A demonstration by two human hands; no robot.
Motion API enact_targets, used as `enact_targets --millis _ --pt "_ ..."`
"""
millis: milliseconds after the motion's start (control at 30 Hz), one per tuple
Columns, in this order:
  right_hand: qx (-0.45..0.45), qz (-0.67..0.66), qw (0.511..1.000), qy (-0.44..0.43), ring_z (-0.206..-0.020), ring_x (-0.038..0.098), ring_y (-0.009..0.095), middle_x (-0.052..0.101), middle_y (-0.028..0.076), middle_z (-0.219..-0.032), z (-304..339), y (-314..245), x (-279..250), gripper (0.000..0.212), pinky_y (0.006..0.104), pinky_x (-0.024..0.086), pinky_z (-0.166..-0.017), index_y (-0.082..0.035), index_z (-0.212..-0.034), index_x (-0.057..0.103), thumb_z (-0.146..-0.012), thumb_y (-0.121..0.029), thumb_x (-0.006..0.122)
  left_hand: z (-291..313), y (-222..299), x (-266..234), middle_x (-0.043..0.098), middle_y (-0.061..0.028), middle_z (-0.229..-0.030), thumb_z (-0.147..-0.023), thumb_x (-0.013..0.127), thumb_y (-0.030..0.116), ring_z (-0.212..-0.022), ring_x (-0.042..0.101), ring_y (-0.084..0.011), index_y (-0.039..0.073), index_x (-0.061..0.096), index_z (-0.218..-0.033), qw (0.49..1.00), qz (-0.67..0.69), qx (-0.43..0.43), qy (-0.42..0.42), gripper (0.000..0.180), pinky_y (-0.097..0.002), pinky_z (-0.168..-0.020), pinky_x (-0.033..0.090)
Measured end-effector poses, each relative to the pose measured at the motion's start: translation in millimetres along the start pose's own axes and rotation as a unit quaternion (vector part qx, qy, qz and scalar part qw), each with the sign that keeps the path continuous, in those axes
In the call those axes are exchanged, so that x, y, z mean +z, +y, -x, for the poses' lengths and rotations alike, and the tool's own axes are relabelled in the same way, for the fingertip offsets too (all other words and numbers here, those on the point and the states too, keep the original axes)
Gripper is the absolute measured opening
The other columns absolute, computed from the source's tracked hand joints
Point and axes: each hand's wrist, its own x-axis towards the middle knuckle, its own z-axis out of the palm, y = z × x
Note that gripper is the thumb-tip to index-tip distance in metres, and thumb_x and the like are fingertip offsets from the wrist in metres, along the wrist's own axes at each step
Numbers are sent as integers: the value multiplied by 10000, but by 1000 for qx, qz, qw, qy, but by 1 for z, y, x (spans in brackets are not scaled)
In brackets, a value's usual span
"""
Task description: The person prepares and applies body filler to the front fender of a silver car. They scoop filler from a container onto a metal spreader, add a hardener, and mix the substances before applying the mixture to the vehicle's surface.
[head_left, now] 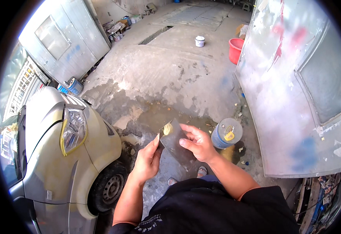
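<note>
My right hand [200, 143] grips a dark, thin, flat plate [177, 147] by its right side, thumb on top. A lump of yellowish paste, like body filler, [167, 129] sits near the plate's far end. My left hand [147, 160] is closed on a small dark flat blade that looks like a putty spreader [161, 144], held against or very near the plate's left edge. To the left is a car's front corner [77, 167], its bumper and fender smeared with dull yellowish patches. Yellow tape edges its headlight [75, 126].
A blue-sided can [222, 136] with a yellow lump on its lid stands right of my hands. A large metal door [279, 93] leans at the right, near a red bucket [236, 50]. Farther off are a small white can [199, 41] and a floor slot [155, 36].
</note>
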Motion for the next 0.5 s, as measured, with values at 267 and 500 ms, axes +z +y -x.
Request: enact_targets --millis 267,500 --pt "85 -181 975 95 -910 602 113 630 91 -1035 -3 6 27 492 270 499 -822 31 -1349 411 -905 -57 602 -7 -7 9 614 -214 -967 -835 490 -135 -820 621 -336 55 450 -1363 996 -56 49 42 563 -319 -772 492" --pt "-9 -140 987 76 -999 579 117 613 102 -1127 -18 8 3 494 277 463 -901 35 -1365 393 -919 -61 581 -2 -9 -2 610 -185 -846 -827 490 -124 -749 610 -338 78 508 -1323 992 -86 -20 -87 536 -317 -733 495"
